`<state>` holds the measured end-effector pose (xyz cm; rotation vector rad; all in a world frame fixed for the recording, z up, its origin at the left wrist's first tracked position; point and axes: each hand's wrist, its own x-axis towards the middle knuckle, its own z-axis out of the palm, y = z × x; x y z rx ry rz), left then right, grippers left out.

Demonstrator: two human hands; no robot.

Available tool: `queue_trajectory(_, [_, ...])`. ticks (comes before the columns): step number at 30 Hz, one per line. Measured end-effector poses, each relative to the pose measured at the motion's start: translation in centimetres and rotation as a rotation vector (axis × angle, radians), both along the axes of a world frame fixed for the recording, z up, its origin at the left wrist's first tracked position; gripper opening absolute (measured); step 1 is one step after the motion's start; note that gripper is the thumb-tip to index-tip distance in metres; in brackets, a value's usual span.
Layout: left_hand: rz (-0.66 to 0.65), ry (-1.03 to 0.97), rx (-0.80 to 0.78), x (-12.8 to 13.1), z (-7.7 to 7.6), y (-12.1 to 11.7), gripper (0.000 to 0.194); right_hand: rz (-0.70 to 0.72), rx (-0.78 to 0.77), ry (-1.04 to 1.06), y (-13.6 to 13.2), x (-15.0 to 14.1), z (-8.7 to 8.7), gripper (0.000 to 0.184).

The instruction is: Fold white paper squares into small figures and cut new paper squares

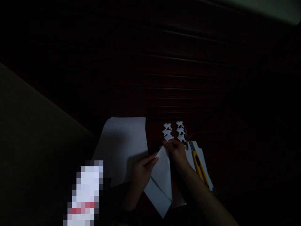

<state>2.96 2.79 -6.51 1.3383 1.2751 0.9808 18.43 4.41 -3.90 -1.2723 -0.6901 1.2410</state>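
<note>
A white sheet of paper (pixel 162 175), partly folded with slanting creases, is held up between both hands. My left hand (pixel 143 171) pinches its left edge between thumb and fingers. At the narrow top corner, my right hand (pixel 175 152) has its fingers closed on the paper. Just beyond the right hand lie small folded white paper pieces (pixel 167 132) in a column, with a second column of folded pieces (pixel 180 131) to the right. The dim light hides the finer folds.
A stack of white paper (pixel 124 141) lies to the left. On the right, a yellow box cutter (pixel 199 166) rests on more white paper (pixel 204 157), with a thin dark object (pixel 186 138) beside it. Dark wooden slats (pixel 178 75) rise behind. A pixelated patch covers the lower left.
</note>
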Motion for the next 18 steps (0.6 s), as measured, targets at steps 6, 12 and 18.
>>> queue_trajectory(6, [-0.036,-0.025,0.022,0.18,0.17,-0.02,0.029,0.003,-0.02,-0.001,-0.01,-0.61,0.47,0.026])
queue_trajectory(12, [-0.025,-0.044,0.055,0.47,-0.12,-0.21,0.028,0.014,0.0,-0.002,-0.07,-0.92,0.36,0.027])
queue_trajectory(18, [-0.013,-0.054,0.059,0.59,-0.24,-0.31,0.027,-0.001,-0.014,-0.036,0.05,-0.85,0.05,0.028])
